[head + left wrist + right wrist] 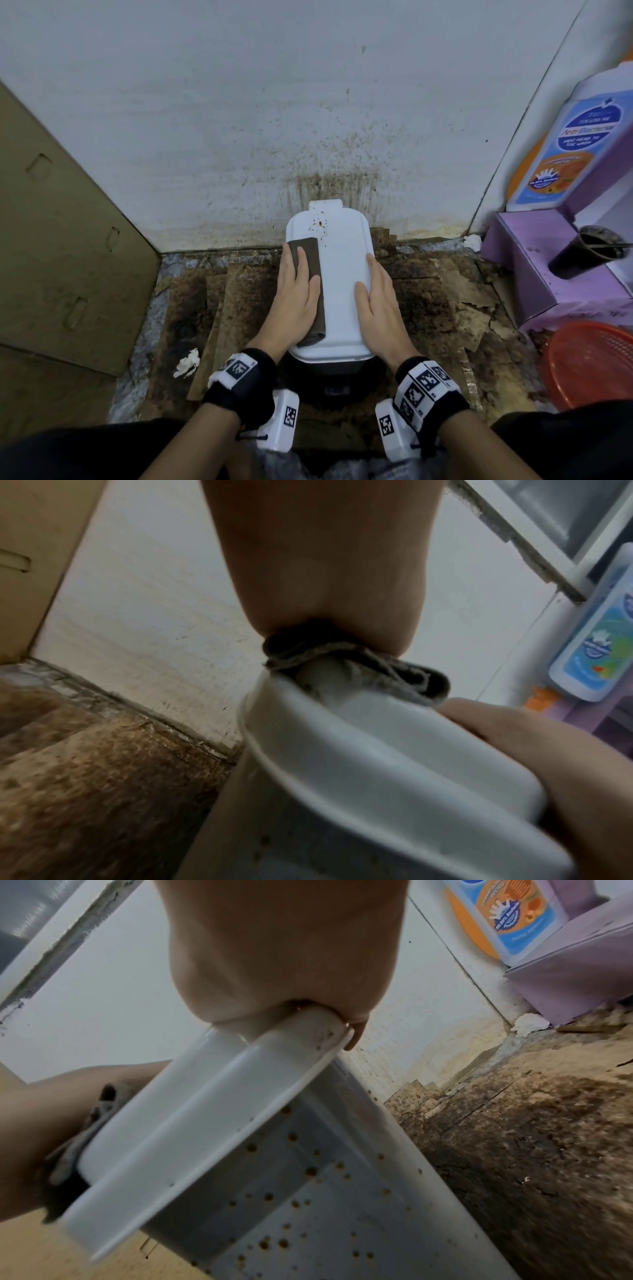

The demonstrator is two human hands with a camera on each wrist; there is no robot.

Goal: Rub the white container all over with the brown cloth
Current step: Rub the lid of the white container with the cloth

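Observation:
The white container (342,281) stands in the middle of the head view, long side pointing to the wall, with brown specks (320,224) on the far end of its lid. The folded brown cloth (306,253) lies along the lid's left edge. My left hand (301,274) presses flat on the cloth with straight fingers. My right hand (368,277) rests on the lid's right edge, fingers straight, thumb on top. In the left wrist view the cloth (342,653) bunches under the palm. The right wrist view shows brown spots on the container's side wall (308,1191).
Stained cardboard sheets (239,308) cover the floor around the container. A tall cardboard panel (68,240) leans at the left. At the right are a purple box (534,281), a wash bottle (575,144), a dark cup (589,250) and a red basket (589,363). A crumpled tissue (186,363) lies front left.

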